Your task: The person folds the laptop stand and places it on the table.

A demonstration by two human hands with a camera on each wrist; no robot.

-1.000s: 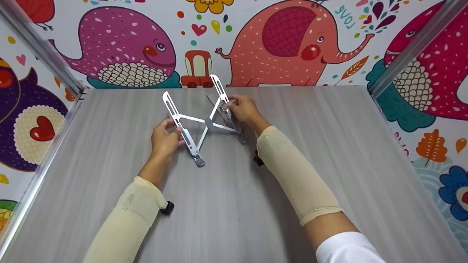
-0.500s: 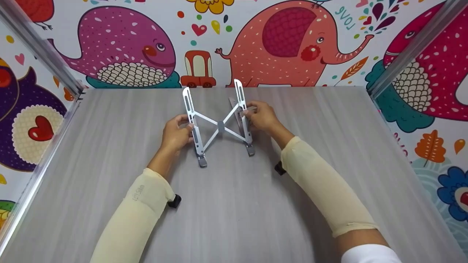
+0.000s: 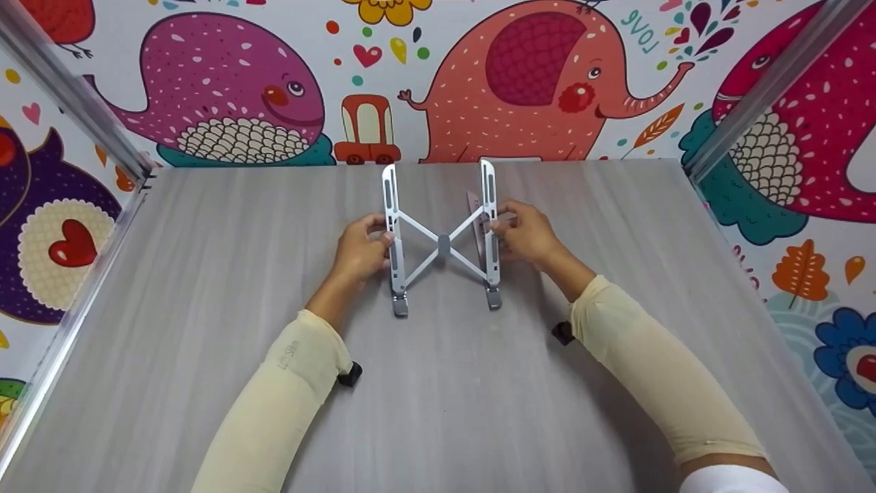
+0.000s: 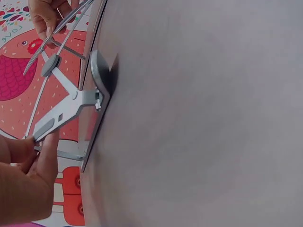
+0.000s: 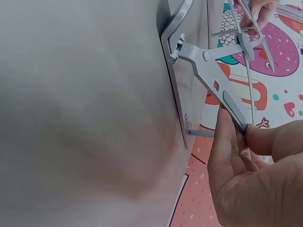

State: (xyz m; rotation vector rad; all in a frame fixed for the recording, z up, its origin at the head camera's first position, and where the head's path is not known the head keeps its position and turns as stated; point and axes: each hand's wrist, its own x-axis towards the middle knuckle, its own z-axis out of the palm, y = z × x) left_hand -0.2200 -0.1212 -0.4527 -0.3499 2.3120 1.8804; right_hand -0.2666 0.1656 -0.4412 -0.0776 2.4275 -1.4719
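A silver folding laptop stand [image 3: 444, 245] stands unfolded on the table, its two side arms joined by an X of crossbars with a grey hub. My left hand [image 3: 361, 250] pinches the left side arm around its middle, thumb on the near side. On the other side my right hand [image 3: 527, 233] pinches the right side arm at about the same height. In the left wrist view the left hand [image 4: 33, 175] grips the arm above the base bar, and the right wrist view has the right hand [image 5: 255, 165] doing likewise. Grey hooked feet end both arms at the front.
The wood-grain table [image 3: 438, 411] extends around the stand. A wall with cartoon animals [image 3: 534, 82] rises behind its back edge, and metal posts [image 3: 766, 89] stand at the corners. Small black wrist cameras [image 3: 350, 374] hang from both sleeves.
Both hands have moved right with the stand between them. The stand has turned from slanted to nearly straight on, its right side coming nearer to me.
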